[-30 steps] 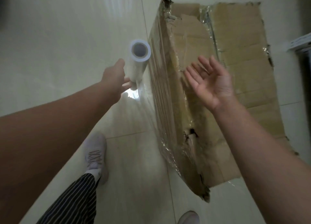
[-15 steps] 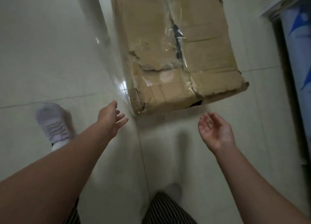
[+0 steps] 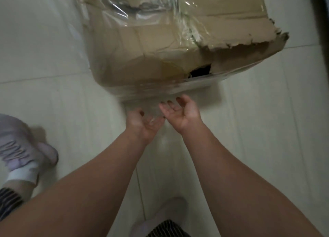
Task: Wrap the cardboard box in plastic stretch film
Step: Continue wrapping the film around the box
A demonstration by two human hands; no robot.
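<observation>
A worn brown cardboard box (image 3: 160,46) stands on the tiled floor, its top torn and a dark hole near its lower front edge. Clear stretch film (image 3: 124,18) covers its left side, top and front face, with wrinkled bands along the bottom. My left hand (image 3: 144,123) and my right hand (image 3: 181,112) are held palm up, close together, just below the box's near bottom edge. Their fingers are relaxed and hold nothing. The film roll is out of view.
My feet in light shoes (image 3: 23,147) stand on the pale floor tiles (image 3: 53,103), one at the left and one at the bottom centre (image 3: 160,217). A dark edge (image 3: 320,14) runs along the right side.
My left hand let go of the film roll, which left the view. I moved round to the box's near end, and both hands came together low at its bottom edge.
</observation>
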